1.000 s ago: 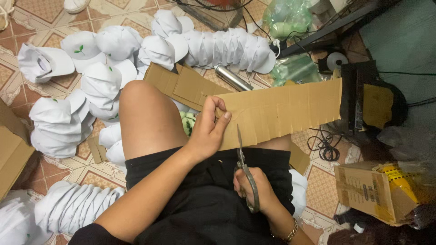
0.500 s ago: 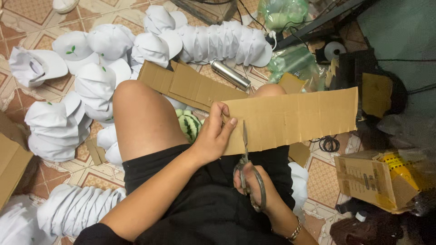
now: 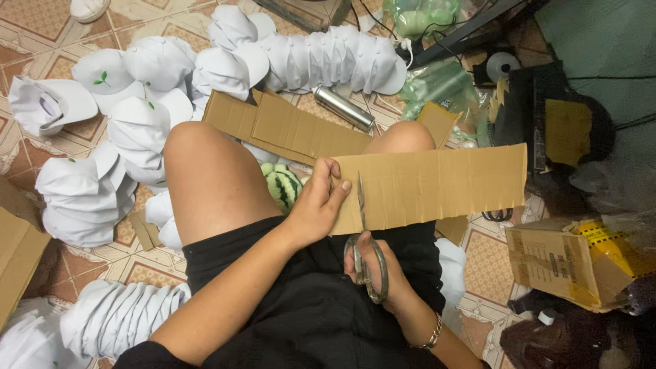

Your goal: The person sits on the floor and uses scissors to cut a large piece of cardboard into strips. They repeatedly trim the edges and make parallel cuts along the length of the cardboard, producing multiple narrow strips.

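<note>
While the left hand [image 3: 316, 205] pinches the near-left end of the cardboard strip [image 3: 437, 188], fingers curled over its top edge and thumb underneath, the right hand [image 3: 379, 270] works the scissors [image 3: 365, 253] from below, fingers through the loops, blades pointing up into the strip's lower edge. Compared with a second ago the strip sits flatter and more level across the lap, and the blades look to have bitten in a little further to the left along it; the row of parallel slits to the right reads as cuts already made, so the cutting seems to be stepping leftward toward the holding hand. How far the blades are parted cannot be told, they look nearly closed.

The strip hangs in the air over the knees, right end free. A second cardboard piece [image 3: 287, 126] lies on the floor beyond the left knee. White caps [image 3: 137, 130] are heaped at far left and along the far side, and another stack [image 3: 109, 314] lies near left. A metal cylinder [image 3: 345, 108] lies far centre, a watermelon-patterned item [image 3: 281, 186] sits between the legs, and an open carton [image 3: 567, 263] sits at right. The left thumb is close to the cut line; nothing else blocks the scissors.
</note>
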